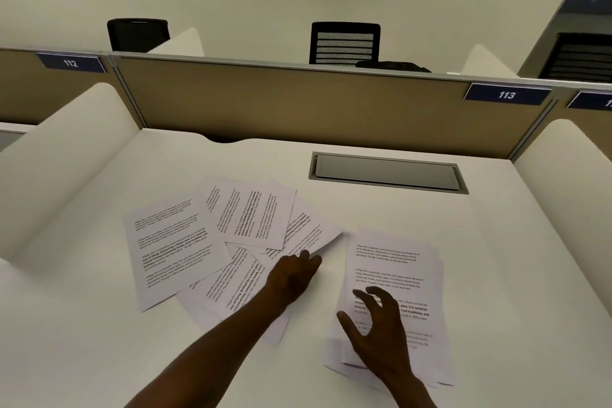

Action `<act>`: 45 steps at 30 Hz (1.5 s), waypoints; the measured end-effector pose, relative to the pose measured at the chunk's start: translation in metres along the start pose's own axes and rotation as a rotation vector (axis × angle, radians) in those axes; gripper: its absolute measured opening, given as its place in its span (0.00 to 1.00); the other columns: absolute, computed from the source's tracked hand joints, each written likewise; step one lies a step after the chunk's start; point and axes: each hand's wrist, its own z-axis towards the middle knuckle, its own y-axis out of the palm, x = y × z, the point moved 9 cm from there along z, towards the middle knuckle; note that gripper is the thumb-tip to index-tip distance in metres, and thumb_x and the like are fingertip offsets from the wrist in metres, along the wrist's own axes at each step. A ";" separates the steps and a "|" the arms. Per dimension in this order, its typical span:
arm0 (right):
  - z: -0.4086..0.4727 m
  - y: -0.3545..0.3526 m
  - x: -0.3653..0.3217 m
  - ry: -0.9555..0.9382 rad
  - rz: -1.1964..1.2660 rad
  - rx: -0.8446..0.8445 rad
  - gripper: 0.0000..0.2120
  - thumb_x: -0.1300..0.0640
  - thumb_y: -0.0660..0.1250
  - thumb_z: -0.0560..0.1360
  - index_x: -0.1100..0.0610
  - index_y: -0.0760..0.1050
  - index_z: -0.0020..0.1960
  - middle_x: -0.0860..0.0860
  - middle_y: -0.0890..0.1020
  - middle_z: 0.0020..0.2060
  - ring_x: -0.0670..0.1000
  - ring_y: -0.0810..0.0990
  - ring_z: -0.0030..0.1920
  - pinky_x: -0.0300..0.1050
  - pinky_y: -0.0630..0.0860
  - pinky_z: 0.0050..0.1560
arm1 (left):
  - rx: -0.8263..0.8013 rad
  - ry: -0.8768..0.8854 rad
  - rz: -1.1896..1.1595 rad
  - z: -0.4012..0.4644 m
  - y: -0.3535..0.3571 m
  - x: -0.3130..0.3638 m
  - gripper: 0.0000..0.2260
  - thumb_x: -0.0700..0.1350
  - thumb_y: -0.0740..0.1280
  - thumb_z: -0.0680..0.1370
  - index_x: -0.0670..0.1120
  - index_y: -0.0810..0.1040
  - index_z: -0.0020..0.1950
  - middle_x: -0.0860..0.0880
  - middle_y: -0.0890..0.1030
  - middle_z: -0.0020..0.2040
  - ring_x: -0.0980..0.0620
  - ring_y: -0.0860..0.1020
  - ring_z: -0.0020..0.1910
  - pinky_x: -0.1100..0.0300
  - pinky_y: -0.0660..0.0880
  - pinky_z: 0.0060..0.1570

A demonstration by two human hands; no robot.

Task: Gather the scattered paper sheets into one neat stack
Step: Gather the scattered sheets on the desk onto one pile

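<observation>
A white counter [496, 258] is sitting in a cubicle with a tan divider [298, 103] behind it. The left hand [291, 275] is reaching to scattered printed sheets [205, 242], its fingers seemingly touching one sheet's edge. The right hand [377, 331], fingers spread, is resting over the rough stack [397, 275] right of the scatter.

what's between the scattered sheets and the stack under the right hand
Only a narrow strip of bare desk, seen in the head view, between the scattered sheets and the stack.
</observation>
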 end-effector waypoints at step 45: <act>-0.001 -0.069 0.123 0.565 -0.271 -0.085 0.38 0.58 0.71 0.73 0.63 0.57 0.77 0.65 0.70 0.68 0.66 0.66 0.68 0.61 0.70 0.65 | -0.057 0.096 -0.483 -0.097 0.061 0.092 0.23 0.57 0.57 0.81 0.55 0.65 0.76 0.53 0.58 0.80 0.50 0.56 0.78 0.54 0.57 0.77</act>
